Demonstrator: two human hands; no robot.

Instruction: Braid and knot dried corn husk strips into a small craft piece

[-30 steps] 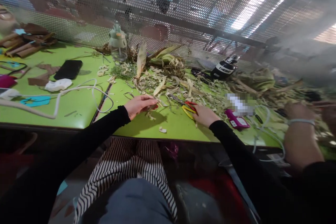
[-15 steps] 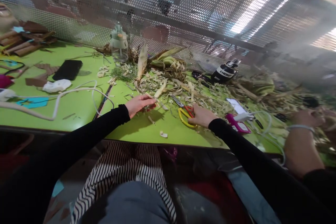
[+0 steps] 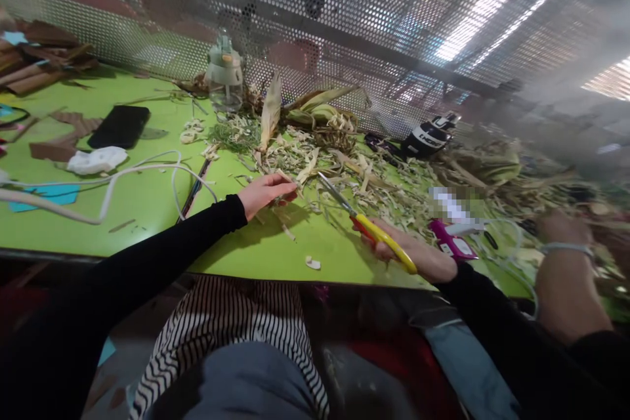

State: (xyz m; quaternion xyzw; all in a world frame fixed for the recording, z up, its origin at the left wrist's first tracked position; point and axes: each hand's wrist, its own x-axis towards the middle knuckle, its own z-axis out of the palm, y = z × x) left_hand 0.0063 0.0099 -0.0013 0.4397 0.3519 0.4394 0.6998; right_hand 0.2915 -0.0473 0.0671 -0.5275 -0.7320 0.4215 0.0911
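Observation:
Over the green table [image 3: 231, 246], my left hand [image 3: 268, 193] pinches a small pale strip [image 3: 288, 176] of plant material. My right hand [image 3: 398, 246] holds scissors [image 3: 377, 233] by their yellow and red handles, the metal blades pointing up and left toward the shavings. A gap separates the blade tips from my left hand. Just beyond both hands lies a heap of pale and green husk shavings [image 3: 354, 177]. One small white piece [image 3: 312, 264] rests near the table's front edge.
A clear bottle [image 3: 225, 79] and a black bottle [image 3: 428, 136] stand at the back before a perforated screen [image 3: 344, 33]. At left are a black phone [image 3: 121, 126], white tissue [image 3: 97, 160] and cable [image 3: 111, 190]. Another person's forearm [image 3: 568, 282] is at right beside a magenta box [image 3: 453, 241].
My right hand has moved right and slightly down, and the scissors have turned so their yellow handle lies over the hand. My left hand has barely shifted.

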